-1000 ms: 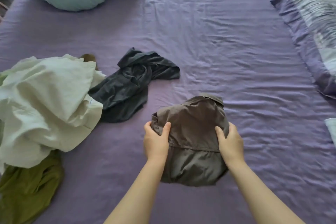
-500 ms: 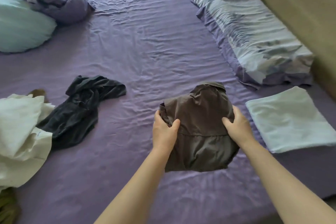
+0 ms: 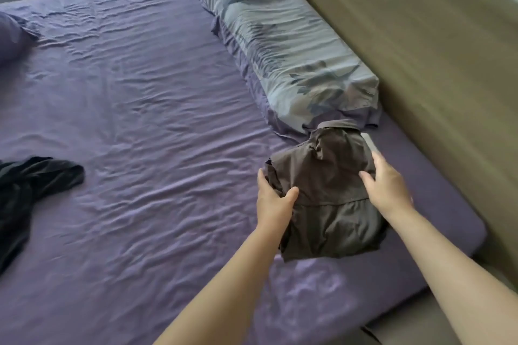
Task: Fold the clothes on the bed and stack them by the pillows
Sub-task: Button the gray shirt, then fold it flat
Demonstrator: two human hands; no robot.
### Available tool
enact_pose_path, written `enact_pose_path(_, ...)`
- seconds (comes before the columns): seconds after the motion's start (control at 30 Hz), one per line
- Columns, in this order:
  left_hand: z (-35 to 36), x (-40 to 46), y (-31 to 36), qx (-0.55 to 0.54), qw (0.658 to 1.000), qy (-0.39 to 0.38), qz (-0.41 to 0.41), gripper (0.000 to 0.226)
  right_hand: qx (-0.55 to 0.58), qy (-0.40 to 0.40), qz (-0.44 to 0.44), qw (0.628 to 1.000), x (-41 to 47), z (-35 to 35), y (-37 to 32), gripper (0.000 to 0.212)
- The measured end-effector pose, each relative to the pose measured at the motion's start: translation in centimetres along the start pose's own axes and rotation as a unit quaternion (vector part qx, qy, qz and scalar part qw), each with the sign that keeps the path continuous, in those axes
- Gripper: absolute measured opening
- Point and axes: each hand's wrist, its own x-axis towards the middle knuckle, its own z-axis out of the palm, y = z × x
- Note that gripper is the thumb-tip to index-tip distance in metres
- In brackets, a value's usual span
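Note:
A folded brown shirt point(image 3: 328, 193) hangs between both hands at the right side of the purple bed point(image 3: 134, 109), just in front of the patterned blue pillows point(image 3: 283, 45). My left hand point(image 3: 273, 199) grips its left edge, thumb on top. My right hand point(image 3: 388, 187) holds its right side, thumb on the cloth. A sliver of a folded pale cloth point(image 3: 370, 144) shows beneath the shirt's far right edge; most of it is hidden. A dark crumpled garment point(image 3: 30, 185) lies unfolded at the left edge.
An olive-brown headboard point(image 3: 420, 50) runs along the right behind the pillows. A purple bundle point(image 3: 11, 36) sits at the far left. The sheet's middle is wrinkled. The bed's near right corner ends by my right forearm.
Both hands have carried the brown shirt to the right, over the folded pale cloth by the pillows. The view has swung right, so the white and green clothes have left the frame.

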Motion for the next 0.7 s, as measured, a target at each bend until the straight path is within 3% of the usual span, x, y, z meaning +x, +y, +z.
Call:
enact_pose_path(0.2,6.3,3.0,-0.6,0.001,1.0,-0.023,-0.006,0.095,-0.002,-0.023,0.036,0.999,4.9,-1.3,5.8,0.054)
enact_pose_path(0.3,8.0,4.1,-1.1,0.066,0.997,-0.048,-0.007,0.089,-0.02,-0.078,0.038,0.996,6.3,-0.7,7.9,0.062)
enact_pose_path(0.33,8.4,4.4,-1.4,0.133,0.99,-0.04,0.002,0.091,-0.052,-0.099,0.025,0.993,6.4,-0.3,8.6,0.066)
enact_pose_path(0.37,8.5,4.5,-1.5,0.238,0.971,-0.024,0.022,0.094,-0.097,-0.107,0.007,0.989,6.4,0.0,9.3,0.07)
enact_pose_path(0.43,8.7,4.6,-2.0,0.446,0.887,-0.014,0.117,0.094,-0.185,-0.099,-0.037,0.977,6.0,0.7,10.5,0.071)
enact_pose_path(0.53,9.1,4.6,-2.9,0.582,0.77,-0.099,0.243,0.087,-0.249,-0.118,-0.096,0.956,4.3,1.9,11.8,0.075)
enact_pose_path(0.6,9.1,5.3,-4.0,0.62,0.739,-0.128,0.232,0.09,-0.263,-0.147,-0.099,0.948,3.5,2.7,12.6,0.085)
enact_pose_path(0.7,9.0,6.4,-5.3,0.643,0.731,-0.141,0.177,0.096,-0.295,-0.167,-0.063,0.939,3.6,3.8,13.8,0.092)
